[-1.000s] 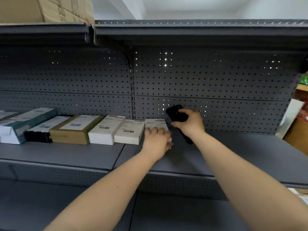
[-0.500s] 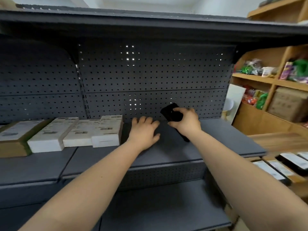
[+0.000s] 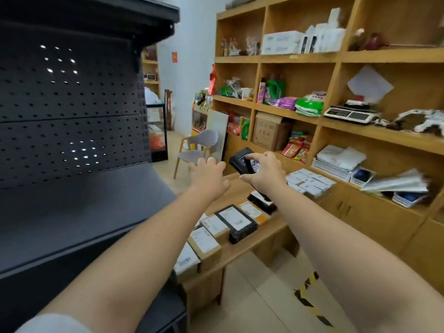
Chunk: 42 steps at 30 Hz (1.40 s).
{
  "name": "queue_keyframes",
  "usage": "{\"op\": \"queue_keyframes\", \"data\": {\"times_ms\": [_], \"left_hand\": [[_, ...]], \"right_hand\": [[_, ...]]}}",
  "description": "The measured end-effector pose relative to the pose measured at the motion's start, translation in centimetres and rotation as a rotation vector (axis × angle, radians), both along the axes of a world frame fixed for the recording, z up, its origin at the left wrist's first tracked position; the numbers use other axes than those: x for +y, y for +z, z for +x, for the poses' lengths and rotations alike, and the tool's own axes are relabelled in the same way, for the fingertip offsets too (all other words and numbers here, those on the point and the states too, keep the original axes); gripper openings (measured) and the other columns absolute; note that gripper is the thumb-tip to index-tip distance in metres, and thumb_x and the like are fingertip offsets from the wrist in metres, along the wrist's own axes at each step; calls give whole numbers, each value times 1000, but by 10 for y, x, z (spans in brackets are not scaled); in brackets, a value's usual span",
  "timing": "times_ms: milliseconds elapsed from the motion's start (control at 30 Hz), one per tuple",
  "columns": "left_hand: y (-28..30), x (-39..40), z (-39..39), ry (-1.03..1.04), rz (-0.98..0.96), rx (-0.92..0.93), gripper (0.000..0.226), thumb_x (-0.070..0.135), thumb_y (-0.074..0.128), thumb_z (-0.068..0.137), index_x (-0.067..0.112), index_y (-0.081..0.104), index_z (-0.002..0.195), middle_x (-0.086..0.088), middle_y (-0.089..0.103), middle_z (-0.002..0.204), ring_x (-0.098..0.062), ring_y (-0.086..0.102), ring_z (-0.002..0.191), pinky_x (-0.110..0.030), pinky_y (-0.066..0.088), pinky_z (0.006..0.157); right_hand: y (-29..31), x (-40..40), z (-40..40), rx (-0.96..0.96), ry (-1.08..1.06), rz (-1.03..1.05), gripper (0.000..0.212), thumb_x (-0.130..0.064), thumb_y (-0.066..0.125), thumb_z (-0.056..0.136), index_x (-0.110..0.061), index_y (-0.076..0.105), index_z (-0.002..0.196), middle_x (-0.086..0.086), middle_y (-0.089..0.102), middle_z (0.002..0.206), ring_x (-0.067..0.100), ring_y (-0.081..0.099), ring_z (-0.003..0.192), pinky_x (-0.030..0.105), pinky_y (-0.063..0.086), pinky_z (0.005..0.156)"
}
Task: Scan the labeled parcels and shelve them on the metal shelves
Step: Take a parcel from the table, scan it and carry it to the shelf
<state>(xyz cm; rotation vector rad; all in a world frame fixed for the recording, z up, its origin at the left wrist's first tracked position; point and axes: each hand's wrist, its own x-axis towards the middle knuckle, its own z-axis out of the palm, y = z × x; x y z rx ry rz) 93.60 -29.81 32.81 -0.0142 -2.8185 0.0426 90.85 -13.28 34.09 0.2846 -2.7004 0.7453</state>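
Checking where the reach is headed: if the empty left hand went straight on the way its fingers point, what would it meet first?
Probably the grey chair beyond the left hand's fingertips, not the parcels below; depth is unclear.

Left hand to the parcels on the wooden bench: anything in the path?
Nothing visible blocks it. The left hand is open and empty, in the air above the bench, with only open space down to the labeled parcels. The right hand holds the scanner off to the side.
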Motion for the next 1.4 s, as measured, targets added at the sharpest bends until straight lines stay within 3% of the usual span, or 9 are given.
{"op": "queue_keyframes", "data": {"times_ms": [200,400,667,967,1133,1300,1400], "left_hand": [[-56,108,-78,-27,89,8,44,43,50,93,26,51,134,-3,53,132,-29,45,124,-48,36,97],[-131,131,-135,124,241,-134,51,49,55,92,26,50,137,-6,48,139,-31,39,128,-49,34,102],[-238,97,-218,403,531,-349,67,51,61,90,25,39,147,-8,39,150,-34,36,134,-49,37,102],[-290,35,-289,718,525,-454,69,57,62,88,24,40,144,-12,43,143,-35,37,131,-50,35,103],[-322,5,-289,982,589,-473,87,66,62,84,16,31,149,-14,39,146,-36,36,131,-52,34,106],[-339,-10,-306,1260,711,-412,101,80,60,76,7,36,142,-18,42,141,-36,38,128,-49,37,104],[-335,-25,-328,1404,785,-450,108,80,67,70,5,36,142,-20,39,144,-36,35,132,-48,36,106]], "right_hand": [[-60,108,-65,-89,-7,42,58,-42,77,78,-35,55,131,6,41,134,30,40,124,44,46,95],[-131,140,-130,-206,-1,72,56,-41,76,78,-38,55,130,3,39,136,29,40,124,45,41,98],[-216,98,-235,-311,118,84,60,-43,73,81,-38,51,136,3,36,142,27,35,131,45,36,103],[-270,28,-319,-460,305,40,59,-37,75,79,-36,54,134,1,37,142,24,33,132,47,34,106],[-302,4,-352,-548,399,-25,56,-37,75,78,-38,57,131,-4,40,136,21,37,125,35,36,95],[-322,-17,-396,-626,570,-23,55,-38,76,77,-40,58,129,-5,40,136,19,35,127,48,38,104],[-326,-26,-427,-660,651,-15,56,-38,77,77,-39,58,129,-4,41,136,20,36,128,46,35,106]]}}
